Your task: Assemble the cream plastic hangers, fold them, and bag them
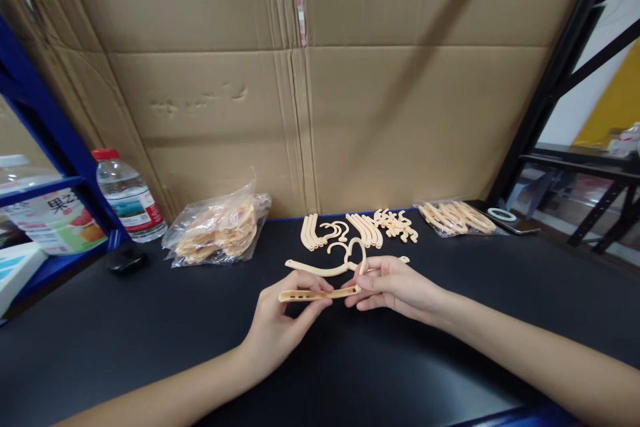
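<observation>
My left hand (280,323) pinches a cream plastic hanger arm (300,296), a slim curved piece with slots along its side. Between the thumb and fingers of my right hand (400,285) is a cream hanger hook (363,253), its curve pointing up. The hook's lower end meets the right end of the arm; whether they are joined I cannot tell. Just behind my hands lies another hanger (315,269) on the table, its hook toward the back and its right side partly covered by my right hand.
Behind on the black table (200,320) are rows of loose hanger arms (311,232), hooks (342,230) and small curved pieces (397,223). Bagged parts lie left (220,230) and right (455,217). A water bottle (130,200) and cardboard wall (225,93) border the space.
</observation>
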Demonstrator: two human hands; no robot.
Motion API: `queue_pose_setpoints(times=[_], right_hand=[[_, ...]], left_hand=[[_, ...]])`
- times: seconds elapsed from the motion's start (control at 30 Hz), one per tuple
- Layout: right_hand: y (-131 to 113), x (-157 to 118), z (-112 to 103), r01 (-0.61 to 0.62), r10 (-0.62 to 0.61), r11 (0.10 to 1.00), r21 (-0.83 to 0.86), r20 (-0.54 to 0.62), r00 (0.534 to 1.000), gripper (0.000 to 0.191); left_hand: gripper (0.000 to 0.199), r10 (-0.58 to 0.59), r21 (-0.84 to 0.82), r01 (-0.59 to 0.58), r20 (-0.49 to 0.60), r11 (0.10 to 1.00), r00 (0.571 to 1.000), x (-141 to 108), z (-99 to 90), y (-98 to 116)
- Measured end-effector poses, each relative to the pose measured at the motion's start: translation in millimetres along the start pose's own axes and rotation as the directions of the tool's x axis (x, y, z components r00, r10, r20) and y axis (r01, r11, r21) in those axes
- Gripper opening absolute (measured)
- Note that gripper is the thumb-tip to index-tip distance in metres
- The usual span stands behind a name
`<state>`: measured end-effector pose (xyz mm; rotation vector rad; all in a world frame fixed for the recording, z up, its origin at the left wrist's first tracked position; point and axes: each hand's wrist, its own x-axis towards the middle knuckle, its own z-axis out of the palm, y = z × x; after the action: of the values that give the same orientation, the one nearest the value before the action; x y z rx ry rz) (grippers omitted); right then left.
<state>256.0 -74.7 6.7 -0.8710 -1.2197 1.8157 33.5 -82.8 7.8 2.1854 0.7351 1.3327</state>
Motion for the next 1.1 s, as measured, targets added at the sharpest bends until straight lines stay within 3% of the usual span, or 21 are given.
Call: queue_pose_setpoints(times=[0.23,0.43,0.67,0.83,0.97,1.1], right_hand=[[-4.0,-0.5,0.9,0.048,-0.048,0.999,-0.008,0.013,0.999,0.032],[0.0,-1.2,4.0,0.112,-0.116,0.989,-0.097,-0.041,0.992,0.033],[7.4,0.4,10.2,0.168,-0.179,0.976,-0.141,-0.069,0.981,0.034],[5.6,0.7,18.7,0.218,-0.23,0.968,-0.123,-0.095,0.969,0.032],[2.5,-0.2,21.3,0.235,-0.255,0.952,-0.198,-0.084,0.963,0.033],[2.4,0.0,21.1,0.237,-0.271,0.926,-0.293,-0.082,0.959,0.034]], left_hand=[[0.011,0.03,0.014,-0.03,-0.008,0.999,1.0,-1.5,0.8,-1.5],[0.011,0.073,-0.008,-0.073,-0.001,0.997,0.997,-2.1,1.3,-1.4],[0.01,0.04,-0.053,-0.04,0.007,0.998,0.999,-6.4,1.3,0.1],[0.007,-0.141,-0.121,0.135,-0.043,0.983,0.989,-7.7,3.6,1.0],[0.011,-0.313,-0.286,0.272,-0.108,0.919,0.944,-2.5,7.5,1.0],[0.018,-0.426,-0.397,0.362,-0.083,0.843,0.901,-0.2,13.4,2.7]])
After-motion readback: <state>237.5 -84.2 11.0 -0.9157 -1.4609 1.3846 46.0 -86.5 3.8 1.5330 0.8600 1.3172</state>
